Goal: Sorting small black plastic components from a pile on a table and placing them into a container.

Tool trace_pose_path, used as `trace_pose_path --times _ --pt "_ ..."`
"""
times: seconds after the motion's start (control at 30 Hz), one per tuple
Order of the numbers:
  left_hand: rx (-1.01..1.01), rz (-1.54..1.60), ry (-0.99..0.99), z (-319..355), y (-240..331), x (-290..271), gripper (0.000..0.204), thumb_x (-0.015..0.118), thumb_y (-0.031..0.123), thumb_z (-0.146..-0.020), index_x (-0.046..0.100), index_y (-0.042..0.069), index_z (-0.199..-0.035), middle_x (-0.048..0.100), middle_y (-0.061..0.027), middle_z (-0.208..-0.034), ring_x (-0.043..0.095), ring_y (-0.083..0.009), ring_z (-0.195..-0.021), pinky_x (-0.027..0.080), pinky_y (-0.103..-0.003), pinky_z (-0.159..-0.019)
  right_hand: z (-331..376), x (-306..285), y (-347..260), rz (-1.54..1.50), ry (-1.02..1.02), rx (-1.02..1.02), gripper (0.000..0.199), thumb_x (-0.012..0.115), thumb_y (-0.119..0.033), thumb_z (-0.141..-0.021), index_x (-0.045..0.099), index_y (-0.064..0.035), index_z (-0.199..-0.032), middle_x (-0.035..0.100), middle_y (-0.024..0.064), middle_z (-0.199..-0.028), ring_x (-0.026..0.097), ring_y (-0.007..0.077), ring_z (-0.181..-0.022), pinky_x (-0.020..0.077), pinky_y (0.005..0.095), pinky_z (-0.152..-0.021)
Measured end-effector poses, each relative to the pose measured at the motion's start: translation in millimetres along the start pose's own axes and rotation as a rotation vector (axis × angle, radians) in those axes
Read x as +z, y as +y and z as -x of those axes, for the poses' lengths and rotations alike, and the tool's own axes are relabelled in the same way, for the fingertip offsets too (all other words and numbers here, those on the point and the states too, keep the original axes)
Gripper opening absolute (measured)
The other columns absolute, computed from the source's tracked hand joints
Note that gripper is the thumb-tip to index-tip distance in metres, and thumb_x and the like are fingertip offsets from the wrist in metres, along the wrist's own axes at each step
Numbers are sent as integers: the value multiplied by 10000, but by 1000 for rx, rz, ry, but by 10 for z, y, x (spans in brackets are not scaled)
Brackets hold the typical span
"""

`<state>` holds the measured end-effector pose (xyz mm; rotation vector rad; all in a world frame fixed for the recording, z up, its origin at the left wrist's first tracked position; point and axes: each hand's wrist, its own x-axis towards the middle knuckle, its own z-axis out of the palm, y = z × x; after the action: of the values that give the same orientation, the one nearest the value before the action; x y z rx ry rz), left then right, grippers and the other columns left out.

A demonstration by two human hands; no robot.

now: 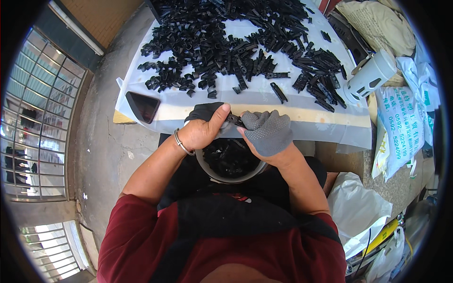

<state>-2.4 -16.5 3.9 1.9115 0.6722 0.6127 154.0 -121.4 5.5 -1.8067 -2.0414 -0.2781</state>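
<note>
Mostly hidden part: the small black plastic piece (234, 120) sits pinched between both hands, just above the bowl; only a short dark stub shows, so its shape is hard to make out.
Left hand: the left hand (204, 131) is bare, closed in a fist-like pinch, thumb stretched right along the top onto the piece; a metal bracelet (181, 143) rings the wrist.
Right hand: the right hand (268, 133) wears a grey dotted glove, fingers curled shut over the piece's other end; the fingertip contact is covered by the glove, probably a pinch as well.
Arms: both forearms rise from the lower edge and meet at the middle, elbows spread wide, red sleeves (137, 236) at the shoulders.
Bowl: a grey round bowl (230, 178) lies directly under the hands in the lap, holding more black pieces; its far rim is covered by the hands.
Table: beyond the hands, a table under a pale sheet (302, 123) carries a wide heap of black plastic parts (236, 42), the heap cut off at the top edge.
Phone: a dark phone (142, 106) lies up and left of the left hand.
Right side: a grey perforated cylinder (370, 75) and printed sacks (401, 127) lie well beyond the right hand.
</note>
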Motion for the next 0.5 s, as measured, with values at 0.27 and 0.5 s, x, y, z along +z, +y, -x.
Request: trace_pose_path --times 0.27,0.5 --pt "-87 -97 -239 -68 117 -122 425 362 336 -937 587 -24 -913 609 -185 -763 566 -272 -669 454 -344 -668 43 130 -28 -39 152 -72 204 598 -249 -777 615 -71 -875 578 102 -721 523 262 -650 394 376 -563" --pt "56 -419 -228 -6 120 -19 423 353 336 -935 568 -6 -808 590 -162 -702 554 -348 -659 439 -386 -620 77 316 -79 -322 237 -115 215 583 -262 -799 616 -63 -873 595 96 -750 564 278 -727 429 402 -623"
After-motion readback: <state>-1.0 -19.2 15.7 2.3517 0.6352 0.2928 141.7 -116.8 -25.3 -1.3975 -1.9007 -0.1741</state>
